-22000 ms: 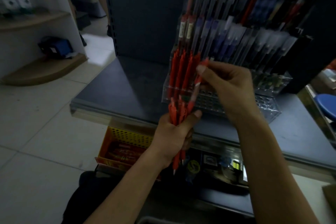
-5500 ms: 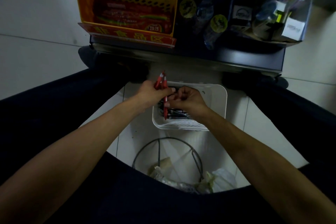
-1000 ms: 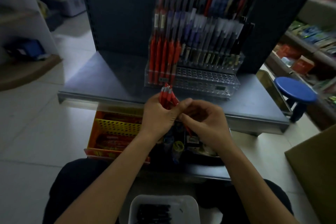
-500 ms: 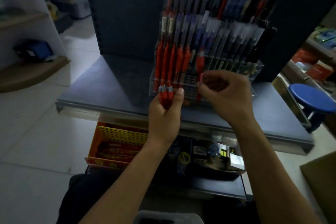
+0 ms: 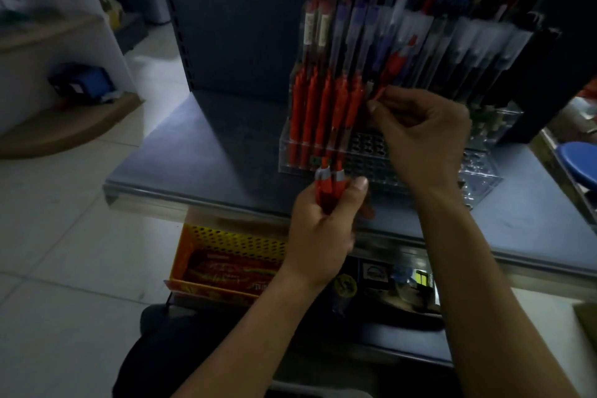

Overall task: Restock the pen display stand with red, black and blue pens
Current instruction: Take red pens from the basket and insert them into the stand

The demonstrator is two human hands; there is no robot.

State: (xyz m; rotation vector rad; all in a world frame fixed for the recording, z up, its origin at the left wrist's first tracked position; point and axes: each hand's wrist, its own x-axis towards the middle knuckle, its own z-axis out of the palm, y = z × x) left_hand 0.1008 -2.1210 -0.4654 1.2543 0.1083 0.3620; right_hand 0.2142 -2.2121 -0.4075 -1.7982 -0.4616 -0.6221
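Your right hand [image 5: 426, 136] has lifted one red plastic pen [image 5: 392, 66] higher than half a second ago. It's pinched and tilted, just right of the standing red pens [image 5: 323, 107] in the clear acrylic tiered display stand [image 5: 478, 171], so insertion looks next. Your left hand [image 5: 323, 226] grips the spare red pen bundle [image 5: 329, 184]. Your fingers hide the pen tip. The upper tiers are cropped and blurry.

Yellow basket [image 5: 226, 239] under grey shelf [image 5: 200, 152]; blue stool [image 5: 581, 165] at R, blue box [image 5: 84, 84] far L.
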